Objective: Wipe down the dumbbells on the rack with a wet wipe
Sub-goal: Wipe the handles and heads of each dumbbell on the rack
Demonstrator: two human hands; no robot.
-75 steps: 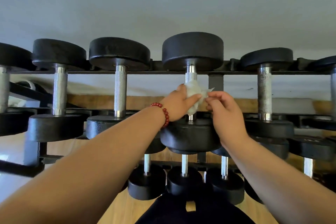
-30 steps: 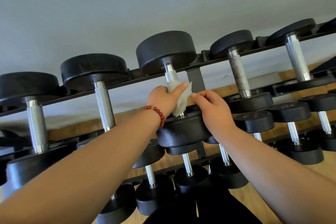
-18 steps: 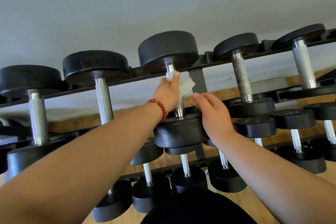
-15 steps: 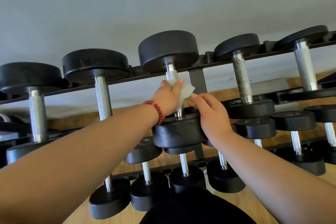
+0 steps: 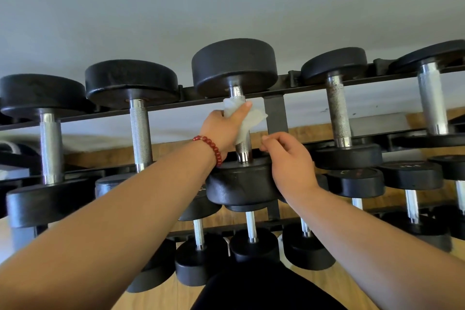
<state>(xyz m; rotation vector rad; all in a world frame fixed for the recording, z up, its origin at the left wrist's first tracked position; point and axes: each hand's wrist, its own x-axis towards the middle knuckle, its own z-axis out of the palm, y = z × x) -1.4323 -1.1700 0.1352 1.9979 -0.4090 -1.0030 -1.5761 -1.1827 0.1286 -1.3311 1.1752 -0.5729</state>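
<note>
Left hand [image 5: 221, 128] grips a wet wipe [image 5: 247, 118] around the handle of the middle dumbbell [image 5: 235, 65]; right hand [image 5: 286, 158], curled and empty, sits just beside, before the rack upright [image 5: 275, 113].

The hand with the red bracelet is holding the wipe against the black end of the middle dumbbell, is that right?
Not quite. The head view shows the left hand with the red bracelet gripping the wipe around the metal handle of the dumbbell, not against a black end.
</note>
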